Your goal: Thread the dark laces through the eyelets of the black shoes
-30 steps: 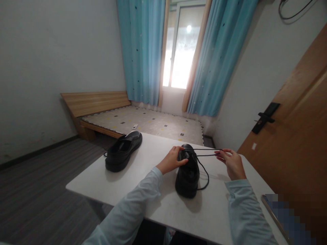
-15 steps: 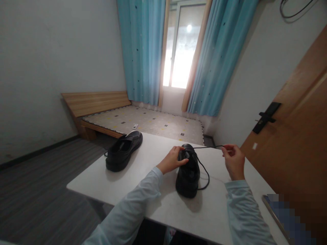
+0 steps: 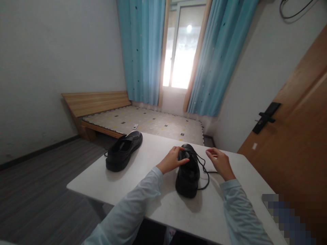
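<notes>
A: Left hand (image 3: 173, 160)?
B: Clamped, thumb and fingers, on black shoe (image 3: 187, 185): glossy, leather-look, rounded toe, thick sole. Standing on smooth white table (image 3: 155, 149), corners rounded.
A: Right hand (image 3: 219, 162)?
B: Half curled, fingertips slightly apart, just beside black lace (image 3: 208, 178): thin, cord-like, looped.
A: Further out?
B: Second shoe (image 3: 125, 157) to the left, same finish. Beyond, wood-grain headboard (image 3: 99, 102), patterned mattress (image 3: 153, 120).
A: Writing?
B: White sticker (image 3: 254, 146) on door (image 3: 293, 112), too small to read.

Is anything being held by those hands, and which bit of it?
The left hand holds the black shoe between the hands, at the front of its opening. The right hand seems to hold nothing.
</notes>
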The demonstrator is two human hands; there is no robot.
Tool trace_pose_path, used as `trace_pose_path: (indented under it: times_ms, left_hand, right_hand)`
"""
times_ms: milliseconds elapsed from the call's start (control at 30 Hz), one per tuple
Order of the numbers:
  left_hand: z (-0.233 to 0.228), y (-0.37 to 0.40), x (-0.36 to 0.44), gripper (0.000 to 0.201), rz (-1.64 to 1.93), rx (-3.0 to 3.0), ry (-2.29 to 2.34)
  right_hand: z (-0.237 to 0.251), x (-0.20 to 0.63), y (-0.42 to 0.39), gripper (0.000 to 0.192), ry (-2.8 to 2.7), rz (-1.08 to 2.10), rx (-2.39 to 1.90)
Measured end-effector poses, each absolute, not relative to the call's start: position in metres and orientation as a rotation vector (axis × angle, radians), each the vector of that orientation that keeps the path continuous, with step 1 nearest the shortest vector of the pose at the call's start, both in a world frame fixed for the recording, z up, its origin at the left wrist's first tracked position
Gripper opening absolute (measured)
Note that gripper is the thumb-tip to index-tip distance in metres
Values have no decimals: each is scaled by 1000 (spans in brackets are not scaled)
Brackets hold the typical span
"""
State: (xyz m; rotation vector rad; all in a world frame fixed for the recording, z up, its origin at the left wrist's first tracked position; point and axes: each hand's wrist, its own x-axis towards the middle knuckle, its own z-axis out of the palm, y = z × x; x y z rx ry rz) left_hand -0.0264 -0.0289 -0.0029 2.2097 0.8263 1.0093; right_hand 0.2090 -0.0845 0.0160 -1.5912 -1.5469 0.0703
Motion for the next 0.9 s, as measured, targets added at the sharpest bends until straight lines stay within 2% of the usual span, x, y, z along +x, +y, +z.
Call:
trace_pose_path:
  times_ms: [333, 633, 900]
  left_hand:
    - [-4, -23, -24, 26, 1033, 2076, 851]
    - [-6, -22, -21, 14, 1080, 1948, 844]
    - [-5, -25, -21, 16, 1105, 1985, 865]
  right_hand:
    - [4, 190, -84, 64, -1902, 403, -1444]
    - [-4, 193, -83, 59, -1895, 491, -1470]
    - [-1, 190, -84, 59, -1894, 509, -1498]
